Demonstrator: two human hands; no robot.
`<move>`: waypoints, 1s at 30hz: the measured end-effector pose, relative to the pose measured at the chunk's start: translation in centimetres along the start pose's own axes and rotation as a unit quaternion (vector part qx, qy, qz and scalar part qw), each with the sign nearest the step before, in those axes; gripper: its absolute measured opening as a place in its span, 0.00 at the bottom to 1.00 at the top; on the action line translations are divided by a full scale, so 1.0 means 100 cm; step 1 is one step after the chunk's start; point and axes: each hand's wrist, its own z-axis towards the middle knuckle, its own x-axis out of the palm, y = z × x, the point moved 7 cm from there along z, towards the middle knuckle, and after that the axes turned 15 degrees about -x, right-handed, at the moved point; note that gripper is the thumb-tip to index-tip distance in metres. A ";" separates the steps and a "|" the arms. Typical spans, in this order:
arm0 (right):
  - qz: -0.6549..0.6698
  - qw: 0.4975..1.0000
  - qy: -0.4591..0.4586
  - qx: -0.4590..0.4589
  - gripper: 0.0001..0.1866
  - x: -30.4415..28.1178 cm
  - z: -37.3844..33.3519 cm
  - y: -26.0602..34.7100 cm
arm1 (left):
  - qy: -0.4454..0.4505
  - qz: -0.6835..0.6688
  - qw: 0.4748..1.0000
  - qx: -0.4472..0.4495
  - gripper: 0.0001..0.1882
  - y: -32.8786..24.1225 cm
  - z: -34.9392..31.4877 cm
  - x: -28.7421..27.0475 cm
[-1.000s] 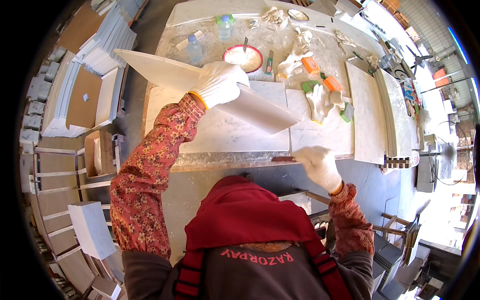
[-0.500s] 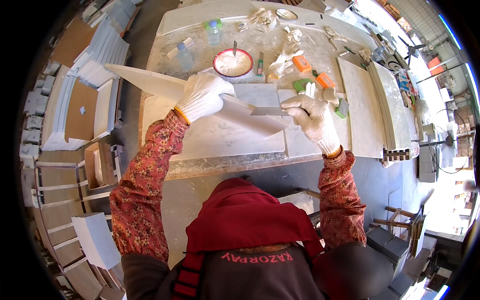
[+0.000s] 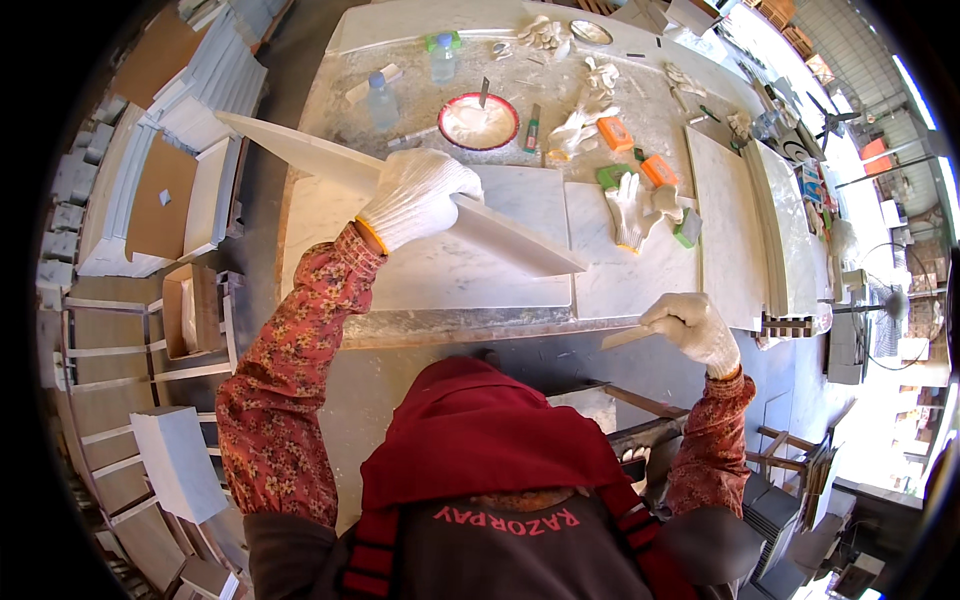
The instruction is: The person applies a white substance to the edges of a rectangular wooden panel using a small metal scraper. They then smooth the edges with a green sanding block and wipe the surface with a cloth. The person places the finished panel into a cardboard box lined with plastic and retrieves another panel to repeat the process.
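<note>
Dusty bench (image 3: 545,85), red-rimmed bowl (image 3: 478,148) sitting on it. Pale slab (image 3: 515,243) is tilted on the wearer's side of that bowl; left hand (image 3: 415,200) has its fingers gripping over the upper edge, probably to steady it and leave the rest exposed. Right hand (image 3: 692,326), nearer the wearer and right of the bowl, has fingers clenched round a flat blade (image 3: 626,338). Slab looks thin, smooth, off-white, pretty straight-edged.

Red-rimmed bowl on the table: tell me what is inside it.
The red-rimmed bowl holds a whitish substance, with a thin flat tool sticking up from it. The substance hides the bowl's bottom and the tool's lower end.
</note>
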 end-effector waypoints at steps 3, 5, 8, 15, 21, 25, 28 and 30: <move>0.089 0.979 -0.113 0.144 0.05 0.006 -0.032 -0.018 | -0.010 -0.014 1.000 -0.017 0.14 0.004 -0.007 -0.001; 0.119 0.949 -0.203 0.212 0.08 0.015 -0.047 -0.034 | -0.005 -0.034 0.999 -0.024 0.13 -0.001 -0.015 -0.006; 0.163 0.895 -0.324 0.260 0.10 0.040 -0.055 -0.049 | -0.026 -0.049 0.998 0.010 0.14 0.000 -0.040 -0.001; 0.216 0.859 -0.363 0.291 0.16 0.098 -0.044 -0.092 | 0.050 -0.020 0.998 0.022 0.22 -0.014 -0.135 0.031; 0.204 0.885 -0.326 0.262 0.18 0.110 0.026 -0.117 | -0.060 -0.027 0.998 0.010 0.21 -0.021 -0.189 0.165; 0.172 0.909 -0.290 0.245 0.19 0.116 0.055 -0.125 | -0.044 -0.019 0.999 -0.024 0.22 -0.016 -0.199 0.221; 0.183 0.907 -0.269 0.269 0.21 0.132 0.052 -0.137 | -0.034 0.002 0.999 -0.020 0.22 -0.012 -0.196 0.232; 0.198 0.890 -0.262 0.316 0.22 0.144 0.041 -0.140 | -0.048 0.046 0.998 0.020 0.23 -0.011 -0.198 0.232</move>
